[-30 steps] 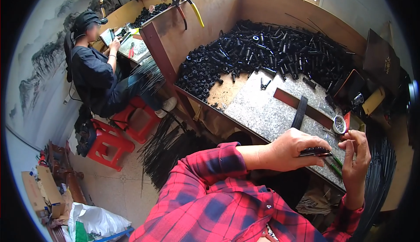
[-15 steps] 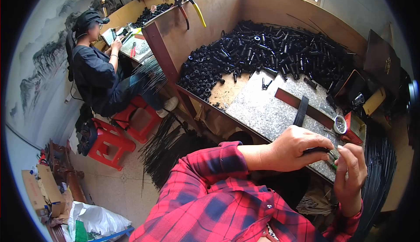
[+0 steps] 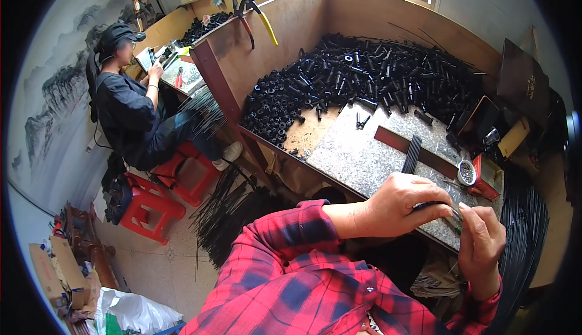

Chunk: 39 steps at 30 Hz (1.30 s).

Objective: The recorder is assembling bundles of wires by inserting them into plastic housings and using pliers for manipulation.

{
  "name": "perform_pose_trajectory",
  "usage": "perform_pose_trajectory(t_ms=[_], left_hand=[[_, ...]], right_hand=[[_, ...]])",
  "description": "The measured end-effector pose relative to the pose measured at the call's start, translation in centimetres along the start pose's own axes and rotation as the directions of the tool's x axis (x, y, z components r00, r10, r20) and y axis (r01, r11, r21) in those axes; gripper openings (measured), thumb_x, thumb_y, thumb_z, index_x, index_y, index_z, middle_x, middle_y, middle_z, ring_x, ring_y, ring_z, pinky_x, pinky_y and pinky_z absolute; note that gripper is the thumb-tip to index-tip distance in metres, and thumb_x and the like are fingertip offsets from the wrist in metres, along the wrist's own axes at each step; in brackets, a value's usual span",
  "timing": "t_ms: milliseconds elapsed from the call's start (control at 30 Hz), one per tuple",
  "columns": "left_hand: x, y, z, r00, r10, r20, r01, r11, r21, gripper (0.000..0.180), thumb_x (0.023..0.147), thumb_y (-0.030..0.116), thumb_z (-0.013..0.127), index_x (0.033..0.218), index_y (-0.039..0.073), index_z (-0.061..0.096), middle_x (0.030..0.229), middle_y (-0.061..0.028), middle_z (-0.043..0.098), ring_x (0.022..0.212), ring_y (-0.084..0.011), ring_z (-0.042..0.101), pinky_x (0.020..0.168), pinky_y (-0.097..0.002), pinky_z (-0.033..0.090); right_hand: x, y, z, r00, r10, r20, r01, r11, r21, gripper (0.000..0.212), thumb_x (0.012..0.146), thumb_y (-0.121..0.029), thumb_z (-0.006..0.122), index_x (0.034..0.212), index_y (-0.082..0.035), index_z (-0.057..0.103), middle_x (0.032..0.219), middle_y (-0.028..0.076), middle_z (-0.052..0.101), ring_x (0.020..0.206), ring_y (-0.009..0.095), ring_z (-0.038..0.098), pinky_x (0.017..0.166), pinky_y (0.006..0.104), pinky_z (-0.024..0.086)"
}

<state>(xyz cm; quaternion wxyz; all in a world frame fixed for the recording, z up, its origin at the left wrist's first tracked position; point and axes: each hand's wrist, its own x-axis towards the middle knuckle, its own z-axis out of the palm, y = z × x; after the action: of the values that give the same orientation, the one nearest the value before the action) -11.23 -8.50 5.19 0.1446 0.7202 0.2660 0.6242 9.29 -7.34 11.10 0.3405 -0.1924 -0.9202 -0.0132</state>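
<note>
My left hand [image 3: 407, 206] is closed around a slim dark piece [image 3: 427, 204], most of which the fingers cover. Just to its right, my right hand [image 3: 483, 241] pinches at the end of that piece with thumb and fingertips; whatever else lies between them is too small to make out. Both hands are over the front edge of the speckled worktop [image 3: 345, 138]. Beyond the left hand, a bundle of thin black rods [image 3: 411, 155] lies across a flat brown bar [image 3: 391, 137]. A small white cup [image 3: 466, 174] of tiny parts stands by a red box [image 3: 486, 180].
A large heap of black tubular parts [image 3: 376, 74] fills the wooden-walled bench. Pliers [image 3: 247, 17] hang on the divider. Long black rods [image 3: 524, 220] stand at the right; more rods [image 3: 233, 214] lie at floor level. A co-worker [image 3: 127, 102] sits at the left near red stools [image 3: 151, 208].
My right fingertips have come a little closer to the piece in my left hand. The whole view has shifted slightly; my left hand keeps its grip.
</note>
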Motion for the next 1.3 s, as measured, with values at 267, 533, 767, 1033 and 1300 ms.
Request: perform_pose_trajectory(t_ms=[267, 533, 767, 1033, 1300], left_hand=[[0.06, -0.04, -0.17, 0.999, -0.022, 0.033, 0.022, 1.0, -0.002, 0.016, 0.081, 0.012, 0.071, 0.093, 0.004, 0.066, 0.078, -0.0111, 0.064, 0.07, -0.0266, 0.065, 0.06, -0.0329, 0.05], [0.26, -0.16, -0.05, 0.998, -0.017, 0.062, 0.017, 1.0, -0.002, 0.015, 0.081, 0.012, 0.071, 0.093, 0.004, 0.066, 0.078, -0.0112, 0.064, 0.071, -0.0271, 0.065, 0.061, -0.0333, 0.051], [0.11, 0.03, -0.74, 0.99, -0.064, 0.127, 0.061, 0.998, 0.034, 0.016, 0.082, 0.008, 0.07, 0.097, 0.003, 0.066, 0.09, -0.008, 0.07, 0.082, -0.0233, 0.068, 0.088, -0.038, 0.053], [0.33, -0.15, -0.43, 0.988, -0.023, 0.154, 0.024, 1.0, -0.006, 0.018, 0.082, 0.005, 0.069, 0.099, 0.002, 0.066, 0.091, -0.0074, 0.07, 0.083, -0.0223, 0.068, 0.087, -0.039, 0.052], [0.18, -0.45, -0.43, 0.98, -0.042, 0.193, 0.042, 0.999, 0.001, 0.019, 0.082, 0.007, 0.07, 0.099, 0.002, 0.066, 0.093, -0.0074, 0.071, 0.086, -0.0227, 0.069, 0.088, -0.0395, 0.052]], right_hand=[[0.22, 0.17, 0.33, 1.0, 0.002, 0.01, -0.002, 1.0, -0.014, 0.034, 0.076, 0.014, 0.058, 0.108, 0.001, 0.061, 0.078, 0.012, 0.056, 0.061, 0.025, 0.056, 0.05, 0.0334, 0.042], [-0.21, 0.37, 0.19, 0.998, -0.037, -0.042, 0.036, 0.999, -0.033, 0.032, 0.076, 0.014, 0.059, 0.106, 0.001, 0.062, 0.078, 0.014, 0.057, 0.061, 0.025, 0.058, 0.05, 0.0326, 0.043], [0.26, 0.49, -0.06, 0.999, -0.037, 0.024, 0.037, 0.999, -0.029, 0.031, 0.072, 0.012, 0.061, 0.102, 0.002, 0.062, 0.079, 0.013, 0.058, 0.063, 0.027, 0.059, 0.052, 0.0346, 0.046], [-0.19, 0.58, -0.35, 1.0, -0.016, 0.024, 0.017, 0.999, -0.038, 0.03, 0.073, 0.01, 0.062, 0.102, 0.002, 0.063, 0.078, 0.012, 0.058, 0.062, 0.027, 0.059, 0.052, 0.0349, 0.046], [-0.1, 0.26, 0.47, 0.991, 0.038, -0.125, -0.036, 0.999, 0.018, 0.03, 0.075, 0.015, 0.056, 0.102, 0.001, 0.056, 0.093, 0.017, 0.053, 0.078, 0.029, 0.057, 0.065, 0.0354, 0.048]])
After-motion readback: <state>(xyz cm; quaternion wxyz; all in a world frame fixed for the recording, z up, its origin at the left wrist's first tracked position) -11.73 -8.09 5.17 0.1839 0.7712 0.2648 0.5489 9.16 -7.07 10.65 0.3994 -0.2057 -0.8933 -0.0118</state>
